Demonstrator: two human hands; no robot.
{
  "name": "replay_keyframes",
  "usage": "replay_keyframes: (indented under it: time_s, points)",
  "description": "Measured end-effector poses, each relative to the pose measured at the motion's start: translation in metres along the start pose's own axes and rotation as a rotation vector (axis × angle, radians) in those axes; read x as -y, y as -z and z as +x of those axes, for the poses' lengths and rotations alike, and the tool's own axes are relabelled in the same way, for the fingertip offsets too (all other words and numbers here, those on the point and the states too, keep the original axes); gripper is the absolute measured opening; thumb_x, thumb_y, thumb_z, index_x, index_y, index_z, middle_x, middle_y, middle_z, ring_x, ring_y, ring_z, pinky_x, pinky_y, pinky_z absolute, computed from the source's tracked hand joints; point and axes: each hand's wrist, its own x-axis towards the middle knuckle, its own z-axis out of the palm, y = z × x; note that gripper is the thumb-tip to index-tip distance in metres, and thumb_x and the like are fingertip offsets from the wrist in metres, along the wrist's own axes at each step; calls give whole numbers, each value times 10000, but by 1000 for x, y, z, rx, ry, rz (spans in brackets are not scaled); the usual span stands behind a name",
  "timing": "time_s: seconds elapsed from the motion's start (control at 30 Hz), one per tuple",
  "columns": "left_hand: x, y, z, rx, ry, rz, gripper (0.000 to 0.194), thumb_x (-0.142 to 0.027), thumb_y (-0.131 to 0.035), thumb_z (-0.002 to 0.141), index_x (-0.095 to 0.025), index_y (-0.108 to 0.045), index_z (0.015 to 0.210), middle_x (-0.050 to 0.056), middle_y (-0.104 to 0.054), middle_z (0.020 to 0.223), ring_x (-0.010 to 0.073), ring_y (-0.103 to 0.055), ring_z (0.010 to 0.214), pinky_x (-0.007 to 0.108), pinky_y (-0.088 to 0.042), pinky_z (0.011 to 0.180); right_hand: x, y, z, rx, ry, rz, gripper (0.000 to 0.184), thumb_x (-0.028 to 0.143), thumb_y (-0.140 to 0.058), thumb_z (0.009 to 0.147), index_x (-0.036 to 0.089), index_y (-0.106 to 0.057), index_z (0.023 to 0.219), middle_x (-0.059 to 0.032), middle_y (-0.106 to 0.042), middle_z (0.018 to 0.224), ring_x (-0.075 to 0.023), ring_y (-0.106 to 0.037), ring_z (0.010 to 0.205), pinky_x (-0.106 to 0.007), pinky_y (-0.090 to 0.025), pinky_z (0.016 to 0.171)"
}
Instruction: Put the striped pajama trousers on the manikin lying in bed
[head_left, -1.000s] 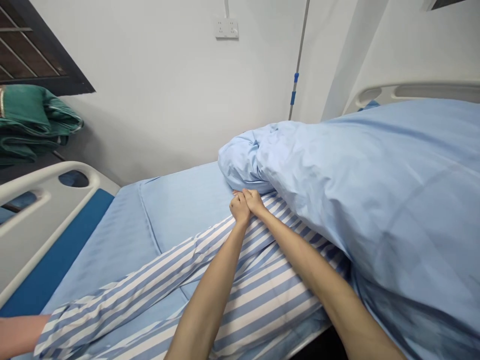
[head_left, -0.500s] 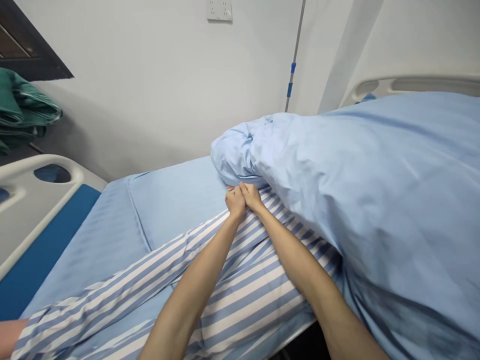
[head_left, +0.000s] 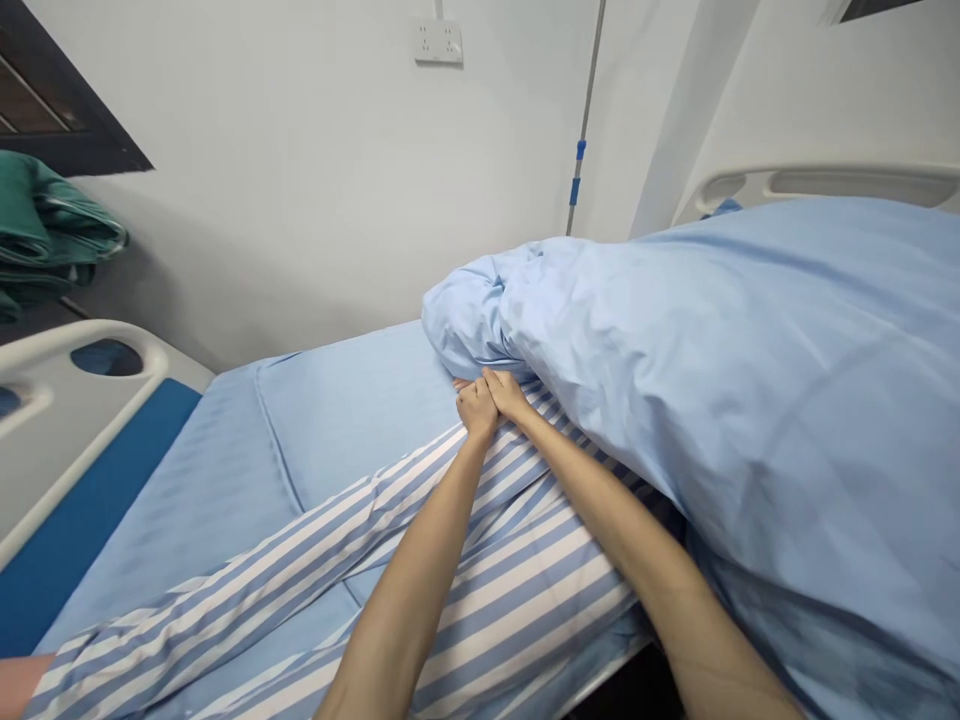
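My left hand (head_left: 477, 408) and my right hand (head_left: 507, 392) lie side by side, knuckles touching, both with fingers curled shut. They grip the top of a blue-and-white striped garment (head_left: 510, 590) worn by a person lying on the bed. The hands sit right at the edge of a bunched light-blue duvet (head_left: 712, 370), which covers the rest of that person to the right. The fingertips are tucked under the duvet's fold and hidden. One striped leg runs down to the lower left, where bare skin (head_left: 15, 682) shows at the frame's edge.
A light-blue sheet (head_left: 352, 400) covers the mattress. A white and blue bed end board (head_left: 67, 440) stands at the left, another white board (head_left: 825, 183) at the far right. A drip pole (head_left: 581, 130), a wall socket (head_left: 439, 40) and folded green cloth (head_left: 52, 240) are behind.
Both hands stay closed at the same spot by the duvet's edge. Only the view shifted slightly: to the right, then a little upward.
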Motion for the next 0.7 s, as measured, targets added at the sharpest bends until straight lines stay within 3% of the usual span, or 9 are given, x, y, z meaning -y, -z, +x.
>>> replay_keyframes:
  time_s: [0.17,0.37,0.47,0.53,0.6,0.7]
  points:
    - [-4,0,0,-2,13,8,458,-302,-331,940,-188,-663,645,150,-730,834,233,-647,871,312,-437,780,6,18,11,154,153,-313,442,297,-383,1033,171,-695,746,-89,-752,829,-189,-655,772,-265,-446,765]
    - [-6,-1,-3,77,31,-14,469,-347,-360,942,-184,-609,579,79,-676,695,180,-582,721,276,-402,698,-14,7,-1,85,37,-494,474,296,-310,1061,112,-725,925,-157,-760,967,-203,-675,844,-262,-432,764]
    - [-3,11,-7,156,-5,-60,451,-318,-380,929,-184,-552,534,29,-596,604,149,-534,659,252,-377,653,-12,7,-7,111,36,-556,468,292,-305,1061,123,-729,958,-168,-757,1019,-224,-692,905,-270,-433,787]
    - [7,32,-10,218,-20,-59,449,-310,-394,917,-194,-479,492,-4,-495,529,135,-487,611,244,-356,622,-7,8,-10,124,43,-620,473,295,-291,1064,133,-730,997,-163,-755,1053,-231,-697,949,-273,-435,805]
    - [27,70,-13,240,0,-5,461,-324,-399,912,-212,-382,465,-25,-381,484,126,-423,562,248,-330,589,-3,9,-12,137,52,-670,484,297,-273,1067,135,-728,1039,-165,-748,1093,-237,-698,987,-278,-438,824]
    - [72,167,-22,267,59,186,470,-337,-394,908,-237,-298,459,-35,-301,463,126,-360,515,262,-310,559,-2,8,-14,166,32,-742,499,306,-262,1062,126,-727,1079,-185,-739,1120,-256,-696,1017,-298,-448,847]
